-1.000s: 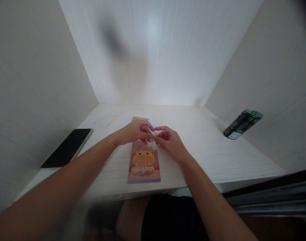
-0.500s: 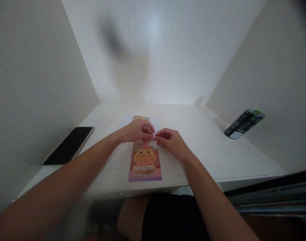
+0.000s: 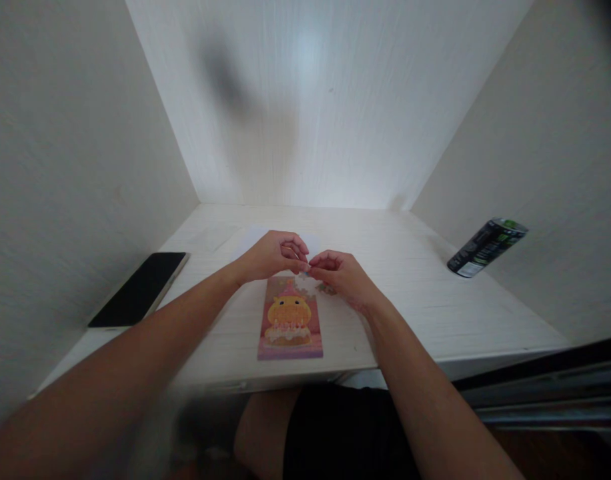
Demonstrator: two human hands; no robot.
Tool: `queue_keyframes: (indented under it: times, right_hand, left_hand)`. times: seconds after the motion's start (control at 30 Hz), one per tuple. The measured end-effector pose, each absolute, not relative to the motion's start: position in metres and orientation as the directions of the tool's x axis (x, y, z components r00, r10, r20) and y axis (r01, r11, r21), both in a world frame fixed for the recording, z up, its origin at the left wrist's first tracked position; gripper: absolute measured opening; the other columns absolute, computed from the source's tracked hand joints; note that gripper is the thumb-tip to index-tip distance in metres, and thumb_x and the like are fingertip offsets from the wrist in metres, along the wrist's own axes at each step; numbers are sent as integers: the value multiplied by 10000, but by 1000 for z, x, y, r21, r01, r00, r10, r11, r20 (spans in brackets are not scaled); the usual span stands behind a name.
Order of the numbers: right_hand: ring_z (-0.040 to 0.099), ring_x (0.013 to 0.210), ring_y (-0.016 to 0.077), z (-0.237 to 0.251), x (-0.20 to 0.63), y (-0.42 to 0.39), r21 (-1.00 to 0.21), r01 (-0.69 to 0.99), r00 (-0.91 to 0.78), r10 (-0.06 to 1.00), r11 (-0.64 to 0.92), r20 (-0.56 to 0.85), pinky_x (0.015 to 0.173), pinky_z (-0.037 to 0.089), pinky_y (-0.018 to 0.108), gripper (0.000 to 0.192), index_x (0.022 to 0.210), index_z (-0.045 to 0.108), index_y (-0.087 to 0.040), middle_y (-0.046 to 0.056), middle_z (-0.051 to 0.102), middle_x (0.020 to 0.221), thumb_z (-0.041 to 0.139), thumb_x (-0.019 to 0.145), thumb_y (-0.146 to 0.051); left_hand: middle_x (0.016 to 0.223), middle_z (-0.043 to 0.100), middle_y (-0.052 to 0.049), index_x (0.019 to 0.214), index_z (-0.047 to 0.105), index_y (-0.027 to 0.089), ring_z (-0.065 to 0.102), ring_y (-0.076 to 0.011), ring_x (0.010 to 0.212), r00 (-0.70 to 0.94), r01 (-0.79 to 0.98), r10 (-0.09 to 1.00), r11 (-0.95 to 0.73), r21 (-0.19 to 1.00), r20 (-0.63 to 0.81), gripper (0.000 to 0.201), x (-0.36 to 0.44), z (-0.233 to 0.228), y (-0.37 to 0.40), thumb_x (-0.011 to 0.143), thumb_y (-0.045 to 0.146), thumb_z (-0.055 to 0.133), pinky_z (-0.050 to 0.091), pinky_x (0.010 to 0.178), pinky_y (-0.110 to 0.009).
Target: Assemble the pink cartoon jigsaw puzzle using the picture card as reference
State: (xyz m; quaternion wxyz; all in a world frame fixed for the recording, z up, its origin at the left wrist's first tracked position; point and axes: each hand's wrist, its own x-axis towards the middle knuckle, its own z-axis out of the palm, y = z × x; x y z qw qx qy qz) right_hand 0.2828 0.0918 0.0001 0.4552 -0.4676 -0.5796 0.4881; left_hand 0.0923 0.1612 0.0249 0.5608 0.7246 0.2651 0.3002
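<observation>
A partly assembled jigsaw puzzle with a yellow character and a birthday cake lies flat before me, its far edge jagged. Just beyond that edge, my left hand and my right hand meet fingertip to fingertip. Between them they pinch a small puzzle piece, mostly covered by the fingers. A few loose pieces lie beneath my right hand, partly hidden by it.
A white tabletop is enclosed by pale panels at the back and sides. To the left rests a dark-screened tablet or phone. A black and green can stands at the right. White paper lies behind my left hand.
Both hands have shifted slightly away from me, uncovering more of the puzzle's jagged far edge and the loose pieces. The orange strip formerly seen behind my left hand no longer shows.
</observation>
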Motion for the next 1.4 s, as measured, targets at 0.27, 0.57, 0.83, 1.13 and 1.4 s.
queue_keyframes:
  times: [0.27,0.57,0.83,1.13,1.4]
  right_hand:
    - [478,575,86,3,283,94,-997,54,-156,987,56,47,489,316,213,217,845,654,-202,-20,635,749,741,685,-319]
    - [539,632,113,0,282,100,-990,63,-33,992,125,123,563,388,242,185,799,640,-189,-9,643,730,734,670,-283]
    - [530,605,116,-1,281,101,-968,183,-15,985,174,174,571,409,253,158,739,602,-188,-20,610,683,705,681,-292]
    - [556,641,131,-5,272,101,-851,476,-95,975,223,203,612,423,264,27,721,642,-190,3,651,702,655,700,-203]
    - [604,701,160,0,261,96,-710,685,-69,986,159,154,667,419,296,104,777,710,-217,14,711,770,635,713,-182]
  left_hand:
    - [753,712,-45,880,635,121,673,-129,656,675,77,729,-226,971,116,337,91,27,162,645,250,840,542,650,-268]
    - [808,701,-42,896,665,142,633,-149,721,700,396,709,-480,783,82,310,54,57,175,717,377,758,486,654,-258]
    - [592,548,28,685,649,159,461,-113,549,774,600,611,-624,500,-167,326,43,54,180,673,472,740,305,515,-242]
    - [627,531,40,827,662,190,448,-118,564,808,575,553,-667,474,-202,453,60,44,170,592,553,798,284,522,-253]
    - [635,537,40,845,642,190,465,-121,569,783,617,564,-658,432,-262,485,65,40,167,565,548,814,287,525,-251]
